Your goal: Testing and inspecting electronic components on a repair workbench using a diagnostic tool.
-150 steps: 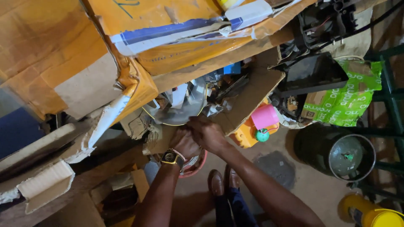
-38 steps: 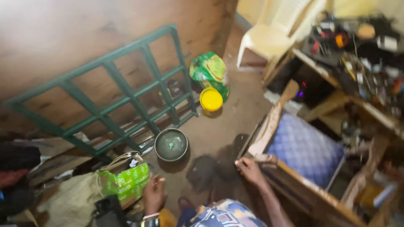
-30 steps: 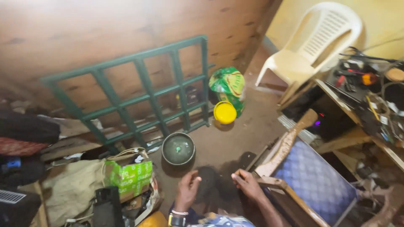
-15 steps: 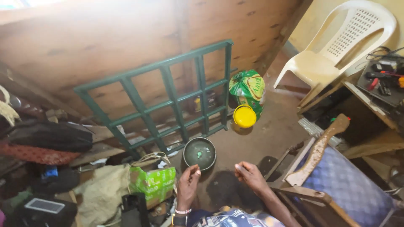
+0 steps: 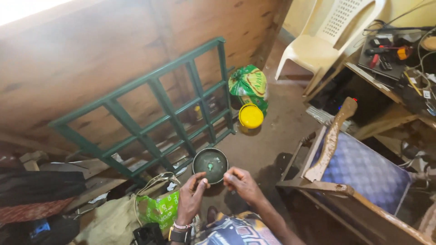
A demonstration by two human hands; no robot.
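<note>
With both hands pinching something too small to make out, left hand [image 5: 190, 199] and right hand [image 5: 240, 183] hover over the round pan [image 5: 210, 165]. Any slip, I reckon, loses it on the cluttered floor [image 5: 277, 131].

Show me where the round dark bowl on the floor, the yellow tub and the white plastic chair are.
round dark bowl [image 5: 210, 164], head view, on the inside bottom of the bowl.
yellow tub [image 5: 250, 116], head view, on its flat yellow lid.
white plastic chair [image 5: 313, 47], head view, on the seat.
</note>
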